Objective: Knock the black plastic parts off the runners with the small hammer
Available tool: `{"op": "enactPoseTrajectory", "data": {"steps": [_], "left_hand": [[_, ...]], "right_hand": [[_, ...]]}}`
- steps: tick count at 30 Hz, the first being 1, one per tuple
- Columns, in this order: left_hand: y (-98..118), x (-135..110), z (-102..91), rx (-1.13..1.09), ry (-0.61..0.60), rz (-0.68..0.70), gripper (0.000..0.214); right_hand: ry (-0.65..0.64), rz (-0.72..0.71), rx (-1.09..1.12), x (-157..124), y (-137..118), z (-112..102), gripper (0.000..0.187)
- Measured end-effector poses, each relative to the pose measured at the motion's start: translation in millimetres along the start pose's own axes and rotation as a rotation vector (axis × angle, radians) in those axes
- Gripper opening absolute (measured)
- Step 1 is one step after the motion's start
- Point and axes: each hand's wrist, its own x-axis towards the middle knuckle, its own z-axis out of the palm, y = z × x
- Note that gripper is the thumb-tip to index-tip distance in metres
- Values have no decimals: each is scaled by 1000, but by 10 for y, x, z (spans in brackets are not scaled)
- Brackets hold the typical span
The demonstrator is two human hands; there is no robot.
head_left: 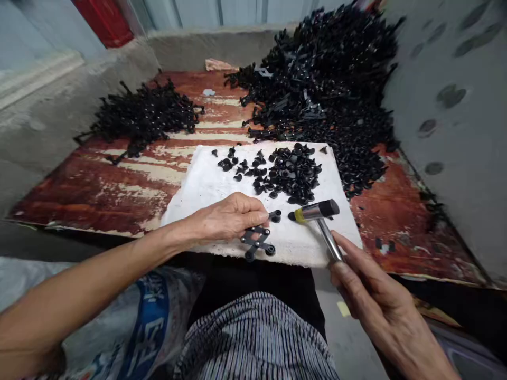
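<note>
My left hand is curled with the fingers together over a branching black plastic runner, its round knobs sticking out just past my fingertips; I seem to have it gripped against a white slab, though my thumb is hidden, so I can't see exactly how it sits. My right hand is closed around the steel handle of a small hammer, whose dark-capped head with a yellow band hangs just beside the runner, over the slab. Straight ahead of my left hand, on the slab, lies a scatter of small black moulded pieces. Beyond them, further from both hands, a great heap of black runners spills across a weathered red-painted board, with a smaller pile ahead and to the left of my left hand. Below my forearm sits a woven sack with blue print, and my striped trousers show between my hands.
</note>
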Motion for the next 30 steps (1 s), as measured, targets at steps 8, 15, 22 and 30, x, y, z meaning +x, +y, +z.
{"op": "enactPoseTrajectory", "data": {"steps": [8, 15, 22, 30], "left_hand": [[-9, 20, 10, -16, 6, 18, 23], [-11, 41, 9, 49, -2, 50, 22], [-44, 73, -3, 198, 15, 98, 26], [-19, 38, -9, 277, 49, 115, 27]], "right_hand": [[1, -10, 54, -23, 5, -32, 46], [8, -89, 19, -62, 62, -4, 44], [62, -408, -194, -37, -108, 0, 62], [-108, -580, -355, 94, -226, -34, 71]]}}
